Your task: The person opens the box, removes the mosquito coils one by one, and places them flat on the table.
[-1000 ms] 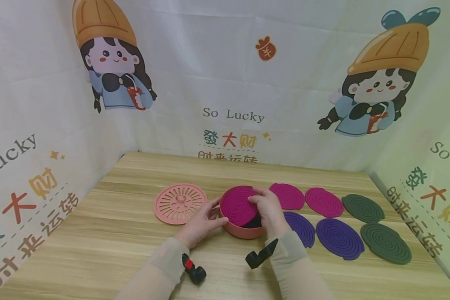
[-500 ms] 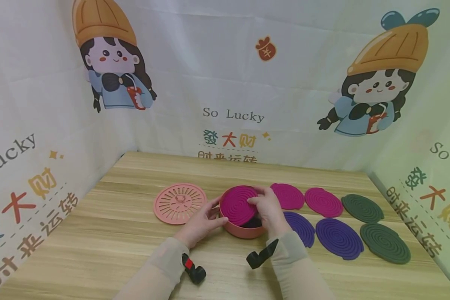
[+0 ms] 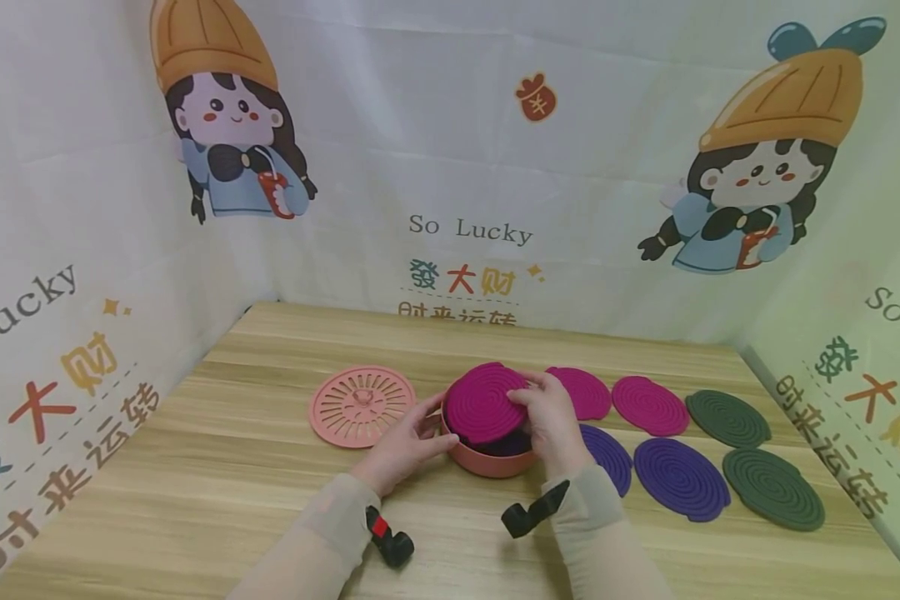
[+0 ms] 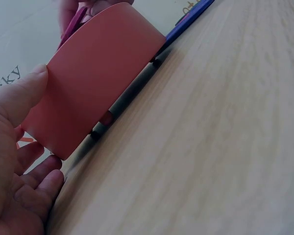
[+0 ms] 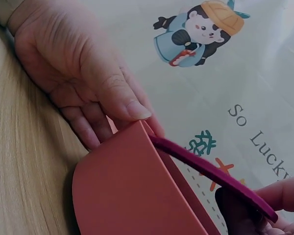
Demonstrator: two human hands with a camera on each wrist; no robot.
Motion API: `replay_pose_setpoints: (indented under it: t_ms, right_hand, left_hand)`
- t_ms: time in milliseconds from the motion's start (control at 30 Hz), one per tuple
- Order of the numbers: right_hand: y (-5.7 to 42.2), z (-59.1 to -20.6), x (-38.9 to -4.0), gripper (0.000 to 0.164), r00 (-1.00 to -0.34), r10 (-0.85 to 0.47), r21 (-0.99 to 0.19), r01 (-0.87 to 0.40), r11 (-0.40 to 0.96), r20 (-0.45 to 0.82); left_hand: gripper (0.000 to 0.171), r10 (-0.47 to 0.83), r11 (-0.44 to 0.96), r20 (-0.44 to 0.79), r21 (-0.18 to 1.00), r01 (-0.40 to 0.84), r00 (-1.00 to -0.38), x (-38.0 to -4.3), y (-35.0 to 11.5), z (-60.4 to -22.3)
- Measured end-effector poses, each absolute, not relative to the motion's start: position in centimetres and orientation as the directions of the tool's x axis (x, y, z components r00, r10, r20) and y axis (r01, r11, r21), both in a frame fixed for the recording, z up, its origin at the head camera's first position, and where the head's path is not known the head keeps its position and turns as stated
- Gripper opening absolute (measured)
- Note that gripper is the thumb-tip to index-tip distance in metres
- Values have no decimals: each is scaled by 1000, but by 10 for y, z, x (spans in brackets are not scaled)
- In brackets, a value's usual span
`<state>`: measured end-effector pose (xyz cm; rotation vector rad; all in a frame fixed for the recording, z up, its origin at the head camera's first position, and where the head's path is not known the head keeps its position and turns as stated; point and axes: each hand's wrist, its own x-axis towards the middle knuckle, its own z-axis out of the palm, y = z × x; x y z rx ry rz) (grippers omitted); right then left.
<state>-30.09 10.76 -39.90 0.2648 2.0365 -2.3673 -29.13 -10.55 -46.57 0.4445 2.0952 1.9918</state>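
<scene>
In the head view, a magenta round coaster (image 3: pixel 487 400) with raised spiral ridges tilts over the mouth of a round coral box (image 3: pixel 491 465). My right hand (image 3: pixel 558 421) pinches the coaster at its right edge. My left hand (image 3: pixel 401 450) holds the box's left side. Up close in the left wrist view, the thumb lies on the upper edge of the box wall (image 4: pixel 93 73) and curled fingers are at its base. Seen edge-on in the right wrist view, the coaster (image 5: pixel 210 169) slants out across the rim. Something dark lies inside the box, mostly hidden.
A slotted coral lid (image 3: pixel 362 406) with a small knob lies left of the box. To the right lie magenta coasters (image 3: pixel 649 405), purple coasters (image 3: pixel 681 479) and dark green coasters (image 3: pixel 772 487). Printed cloth (image 3: pixel 465 150) surrounds the wooden table (image 3: pixel 195 467).
My right hand has lifted the magenta coaster slightly up and to the right, uncovering more of the box's near inside. My left hand keeps its hold on the box.
</scene>
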Motion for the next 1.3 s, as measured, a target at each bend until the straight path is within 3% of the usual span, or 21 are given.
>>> replay_pose_setpoints:
  t_ms: [333,667,900,1300]
  right_hand:
    - [120,-397,-299,50,-990,54,-942,105,-318,-128]
    - [138,-392,-290,52,-993,-7,-947,118,-298,-121]
    - [159,-390,-284,37,-989,-47,-933,150,-328,-142]
    - [196,-389,-269,37,-979,-92,-920,204,-334,-184]
  left_hand:
    - [77,362,40,55,996,75,-930,-291,-106,-464]
    - [76,360,31,54,997,70,-931,-291,-106,-464]
    - [74,345,61,56,995,82,-937,-290,-105,-464]
    - [75,349,67,56,994,85,-935,-288,-105,-462]
